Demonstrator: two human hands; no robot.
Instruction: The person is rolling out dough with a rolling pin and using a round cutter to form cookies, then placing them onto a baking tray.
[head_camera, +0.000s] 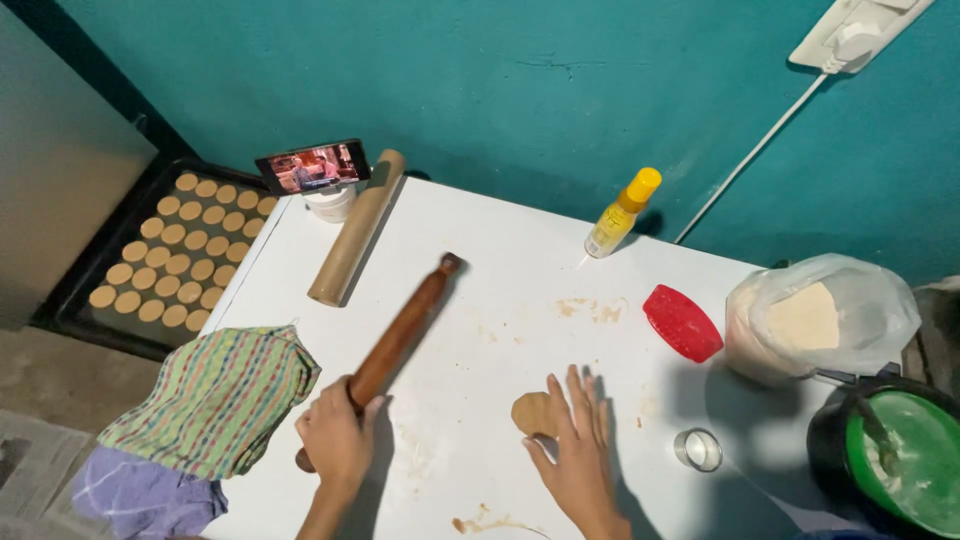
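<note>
A small dough lump (535, 414) is pressed flat on the white table (500, 300) under the spread right hand (580, 450), the rolling pin (400, 335) is gripped by the closed left hand (335, 440), rolling not yet begun, while a tray of cut rounds (175, 250) sits filled.

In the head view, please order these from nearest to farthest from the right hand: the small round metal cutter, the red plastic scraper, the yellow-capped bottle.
From the right hand:
1. Small round metal cutter, just to its right on the white table.
2. Red plastic scraper, farther back and to the right.
3. Yellow-capped bottle, farthest, near the teal wall.
</note>
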